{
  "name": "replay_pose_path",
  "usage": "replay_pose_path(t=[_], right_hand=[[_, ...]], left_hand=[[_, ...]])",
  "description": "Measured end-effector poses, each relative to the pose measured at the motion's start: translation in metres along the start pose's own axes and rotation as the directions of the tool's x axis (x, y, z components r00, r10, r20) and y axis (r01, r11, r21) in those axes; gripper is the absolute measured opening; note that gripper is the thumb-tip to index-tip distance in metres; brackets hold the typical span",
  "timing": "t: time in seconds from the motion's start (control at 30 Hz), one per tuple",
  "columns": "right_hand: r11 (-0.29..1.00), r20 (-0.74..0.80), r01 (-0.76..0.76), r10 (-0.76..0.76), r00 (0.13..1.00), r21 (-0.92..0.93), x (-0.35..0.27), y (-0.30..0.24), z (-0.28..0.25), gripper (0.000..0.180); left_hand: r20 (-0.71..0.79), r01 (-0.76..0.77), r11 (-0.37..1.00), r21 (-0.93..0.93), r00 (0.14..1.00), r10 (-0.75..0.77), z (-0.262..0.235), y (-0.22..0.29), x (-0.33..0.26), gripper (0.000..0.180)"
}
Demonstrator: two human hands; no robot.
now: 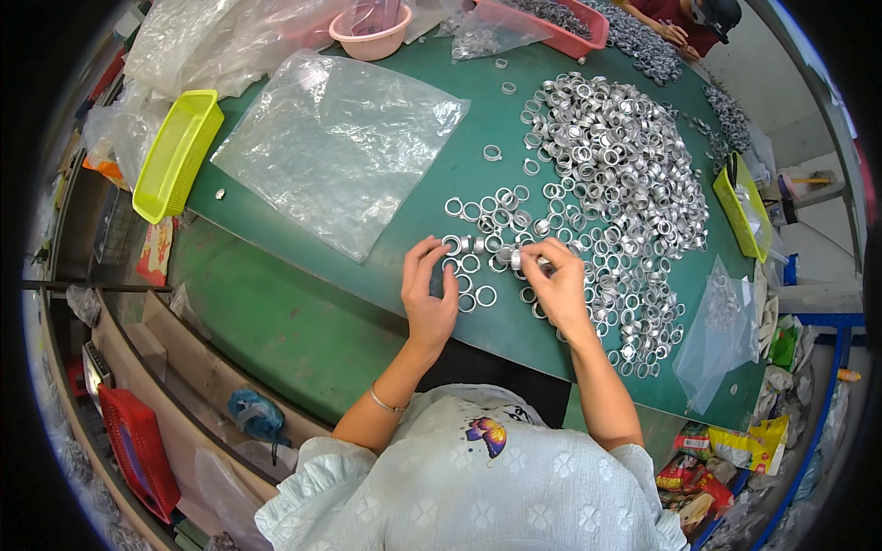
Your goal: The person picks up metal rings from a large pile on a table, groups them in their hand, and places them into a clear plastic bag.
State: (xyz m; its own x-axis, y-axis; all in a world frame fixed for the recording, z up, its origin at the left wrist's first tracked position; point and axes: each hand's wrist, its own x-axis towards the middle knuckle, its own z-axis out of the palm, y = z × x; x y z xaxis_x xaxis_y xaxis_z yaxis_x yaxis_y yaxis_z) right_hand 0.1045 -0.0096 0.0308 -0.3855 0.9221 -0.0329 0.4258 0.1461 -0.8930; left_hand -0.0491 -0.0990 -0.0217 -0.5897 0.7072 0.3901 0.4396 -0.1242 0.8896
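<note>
Silver metal rings lie loose on the green tabletop (395, 285) around both hands. My left hand (428, 301) has its thumb and fingers curved apart. Its fingertips are beside a ring (451, 245) at the left edge of the loose ones; whether they touch it is hard to see. My right hand (560, 283) is closed in a pinch on a metal ring (514, 261), partly covered by the fingers. Between the hands, a few rings stand on edge or overlap. Beyond my right hand rises a large heap of the same rings (625, 156).
A flat clear plastic bag (340, 147) covers the table's left part; another bag (717, 340) lies at the right edge. Yellow-green baskets (175, 156) stand at the left and right. A pink basin (370, 39) and a red tray (579, 32) sit at the back. Another person works at the far right.
</note>
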Motion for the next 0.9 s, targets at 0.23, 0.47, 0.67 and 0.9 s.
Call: replay_pose_path(t=[0.23,0.47,0.67,0.9], right_hand=[[0.950,-0.047,-0.127,0.147,0.988,0.286,-0.003,0.028,-0.025,0.007],[0.131,0.200,-0.207,0.058,0.978,0.970,-0.003,0.025,-0.050,0.032],[0.511,0.256,-0.287,0.132,0.958,0.810,0.007,0.045,-0.064,0.026],[0.900,-0.050,0.252,-0.287,0.957,-0.356,0.036,0.039,-0.033,0.027]], left_hand=[[0.014,-0.004,1.000,-0.011,1.000,0.004,0.002,0.001,0.000,0.029],[0.052,0.017,1.000,-0.022,0.999,-0.015,0.001,-0.002,-0.002,0.032],[0.522,-0.313,0.932,0.182,0.834,0.177,0.001,0.013,0.006,0.061],[0.644,-0.434,0.863,0.258,0.743,0.181,0.008,0.014,0.006,0.049]])
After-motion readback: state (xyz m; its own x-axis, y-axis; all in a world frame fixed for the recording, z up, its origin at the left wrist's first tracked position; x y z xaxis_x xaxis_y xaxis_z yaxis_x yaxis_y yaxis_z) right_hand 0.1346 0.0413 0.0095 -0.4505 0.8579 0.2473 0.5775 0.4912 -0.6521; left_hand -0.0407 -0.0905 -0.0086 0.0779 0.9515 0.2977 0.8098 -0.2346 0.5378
